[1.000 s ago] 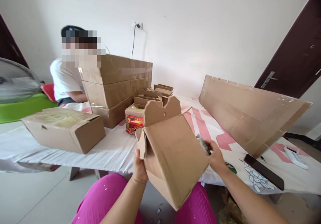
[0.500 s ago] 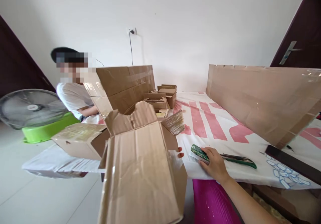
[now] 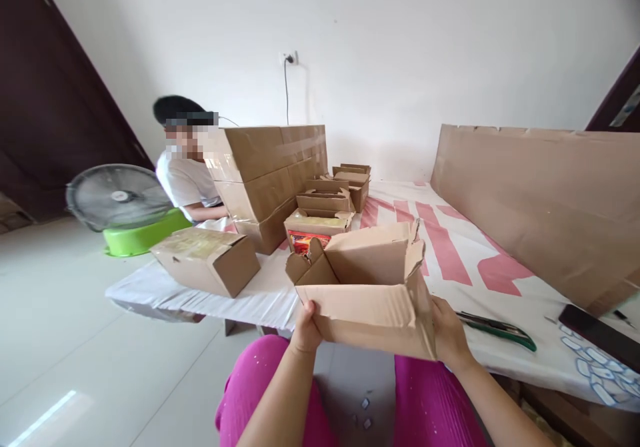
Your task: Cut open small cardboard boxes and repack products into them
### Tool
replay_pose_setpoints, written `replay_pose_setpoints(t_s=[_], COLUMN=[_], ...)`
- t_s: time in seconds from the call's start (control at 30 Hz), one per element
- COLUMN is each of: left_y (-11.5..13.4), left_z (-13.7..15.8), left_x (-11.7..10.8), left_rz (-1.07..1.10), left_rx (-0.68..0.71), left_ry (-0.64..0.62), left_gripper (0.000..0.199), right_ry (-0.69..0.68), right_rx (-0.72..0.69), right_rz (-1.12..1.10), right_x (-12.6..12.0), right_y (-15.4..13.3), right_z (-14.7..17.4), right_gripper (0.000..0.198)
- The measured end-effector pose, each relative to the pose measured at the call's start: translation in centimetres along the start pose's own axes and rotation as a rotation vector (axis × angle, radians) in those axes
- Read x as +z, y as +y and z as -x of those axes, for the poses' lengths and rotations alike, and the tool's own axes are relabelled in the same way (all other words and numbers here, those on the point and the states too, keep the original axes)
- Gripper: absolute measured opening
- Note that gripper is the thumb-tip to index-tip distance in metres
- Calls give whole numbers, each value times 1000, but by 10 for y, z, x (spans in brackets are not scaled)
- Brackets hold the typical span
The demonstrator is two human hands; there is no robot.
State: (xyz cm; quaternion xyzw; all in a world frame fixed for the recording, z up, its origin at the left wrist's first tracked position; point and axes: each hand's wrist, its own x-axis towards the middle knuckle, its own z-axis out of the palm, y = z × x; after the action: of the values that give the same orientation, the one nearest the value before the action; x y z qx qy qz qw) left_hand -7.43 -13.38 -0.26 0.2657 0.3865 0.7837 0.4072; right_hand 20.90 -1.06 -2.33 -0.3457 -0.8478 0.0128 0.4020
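An open cardboard box (image 3: 367,303) is held between my two hands above my knees, its mouth tilted upward and its torn flaps standing up. My left hand (image 3: 306,330) is closed on its near left side, thumb on the outer wall. At its right end, my right hand (image 3: 450,333) is pressed to the cardboard, fingers partly hidden behind it. A green-handled utility knife (image 3: 500,330) lies on the table just right of that hand. Behind the held box stands another open box with a red printed packet (image 3: 309,241) at its front.
Several open boxes (image 3: 325,200) line the table behind. A taped box (image 3: 205,260) sits left, beside a wall of stacked cartons (image 3: 270,180). A person (image 3: 185,180) sits behind these. A phone (image 3: 600,333) and large cardboard panel (image 3: 540,200) are right. A fan (image 3: 120,197) stands left.
The box has turned from upright, bottom towards me, to lying with its mouth upward, and sits lower. My right hand has moved from the green pack to the box; the pack is out of sight.
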Motion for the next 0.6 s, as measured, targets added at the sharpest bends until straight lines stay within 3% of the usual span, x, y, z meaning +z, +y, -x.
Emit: replay_pose_setpoints(t_s=[0.07,0.23,0.33,0.43,0.5,0.6], left_y=[8,44,73,102,117,126], left_z=[0,-2,-10,-23,-32,-38], left_x=[-1,-8,-21,-43,-58,-71], left_rz=[-36,-226,-368,-524,-729,-1085], left_rx=[51,232,310,292,302,402], left_ry=[32,-49,-54,-69,4,229], left_gripper=[82,93,96,92,84,78], right_ry=[4,-10,-13,-17,-13,2], right_rx=[-24,-37,-52,-57,-57,-56], right_rz=[15,57,65,72,78,78], right_x=[3,8,9,8,8,8], right_y=[3,9,10,10,9,8], right_z=[0,2,2,2,1,2], right_gripper=[33,40,42,42,42,40])
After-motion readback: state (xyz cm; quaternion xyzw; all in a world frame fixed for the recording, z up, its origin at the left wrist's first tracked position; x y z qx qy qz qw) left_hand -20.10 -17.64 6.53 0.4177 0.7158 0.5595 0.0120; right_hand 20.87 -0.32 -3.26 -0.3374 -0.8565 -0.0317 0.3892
